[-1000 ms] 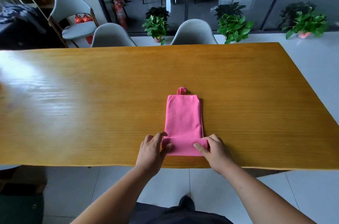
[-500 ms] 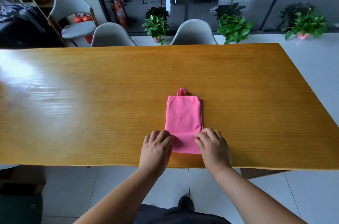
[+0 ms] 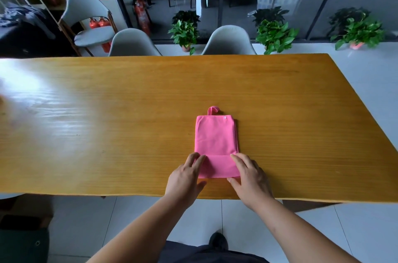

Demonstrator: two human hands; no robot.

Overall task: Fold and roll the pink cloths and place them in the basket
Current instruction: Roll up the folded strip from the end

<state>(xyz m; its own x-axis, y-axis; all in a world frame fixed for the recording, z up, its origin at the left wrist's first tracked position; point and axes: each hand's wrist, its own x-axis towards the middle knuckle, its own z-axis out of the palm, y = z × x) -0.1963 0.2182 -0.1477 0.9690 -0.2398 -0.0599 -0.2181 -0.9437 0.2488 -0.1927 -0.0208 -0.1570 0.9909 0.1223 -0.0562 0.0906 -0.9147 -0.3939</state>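
1. Near the front edge of the table (image 3: pixel 129 123), in the head view, the pink cloth (image 3: pixel 215 140) lies as a narrow folded strip, its near end turned over into a flat band (image 3: pixel 217 166).
2. Both hands rest on that band with fairly straight fingers, the left hand (image 3: pixel 185 178) on its left end, the right hand (image 3: pixel 249 176) on its right end; neither grips anything.
3. Crooked rolling is my worry: if one hand pushes ahead of the other, the roll would likely cone sideways.
4. Stacked layers along the right edge (image 3: pixel 237 135) look loose (thin, slippery stuff, I'd guess) and may fan apart under slack rolling.
5. The hanging loop (image 3: pixel 213 110) at the far end could get tucked in awkwardly.
6. No basket shows from here; a loosely wound roll might unwind while being carried.
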